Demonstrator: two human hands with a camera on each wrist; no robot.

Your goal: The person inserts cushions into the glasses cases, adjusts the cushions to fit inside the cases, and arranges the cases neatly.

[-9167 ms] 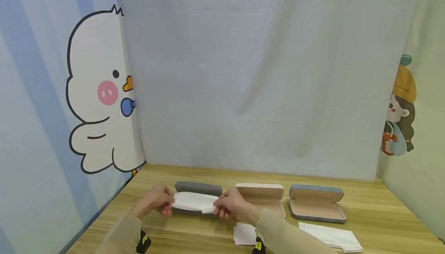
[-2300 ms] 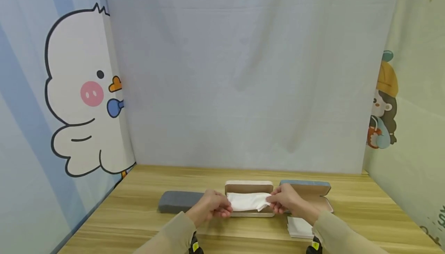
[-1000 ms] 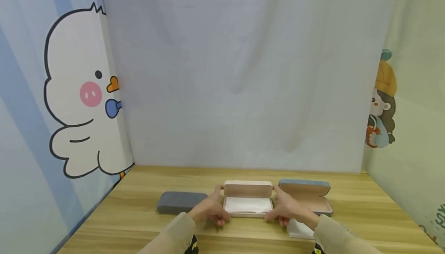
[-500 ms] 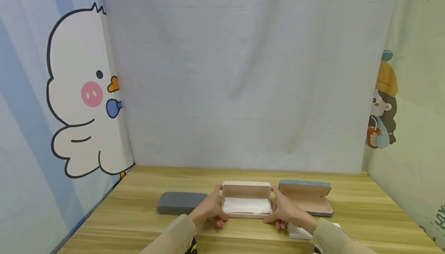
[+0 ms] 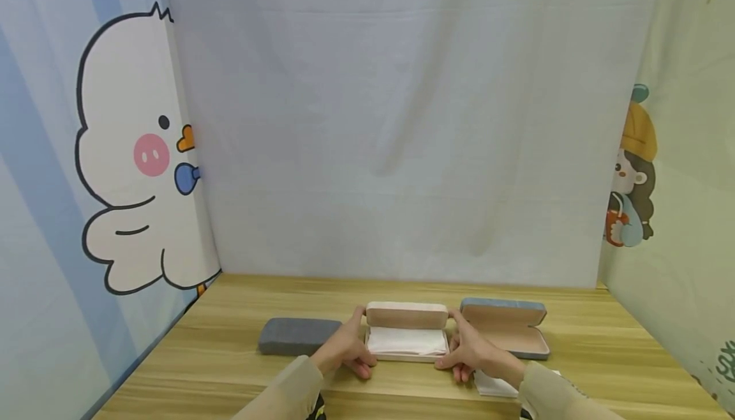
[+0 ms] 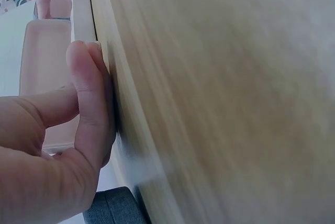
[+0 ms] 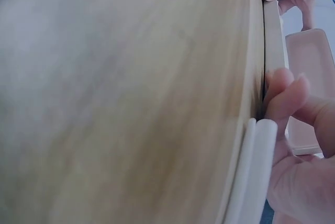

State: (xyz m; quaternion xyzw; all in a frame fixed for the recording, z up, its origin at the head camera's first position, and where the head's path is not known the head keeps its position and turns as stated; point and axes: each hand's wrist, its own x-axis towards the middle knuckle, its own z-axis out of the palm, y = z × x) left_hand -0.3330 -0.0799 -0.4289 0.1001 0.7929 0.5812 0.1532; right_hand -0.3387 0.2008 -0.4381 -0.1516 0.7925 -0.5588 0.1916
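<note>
A cream-white glasses case (image 5: 406,315) stands with its lid raised in the middle of the table; a folded white cloth (image 5: 406,341) lies inside it. My left hand (image 5: 346,345) grips the case's left end, one finger up at the lid and the thumb at the front lower corner. At the right end my right hand (image 5: 473,350) holds it the same way. Seen from the left wrist, the lid's pinkish lining (image 6: 46,62) shows behind the fingers. The right wrist view has both hands along the case's front edge (image 7: 275,38).
A grey glasses case (image 5: 300,336) lies closed to the left. To the right, a blue glasses case (image 5: 505,329) stands with its lid up. Another folded white cloth (image 5: 494,385) lies in front of it, partly behind my right wrist. A pale curtain (image 5: 396,152) hangs behind the table.
Earlier the grey case stood open; it is now closed. Both hands held a cloth over the white case, then let it go inside and took the case's ends. The lid has tipped slightly forward.
</note>
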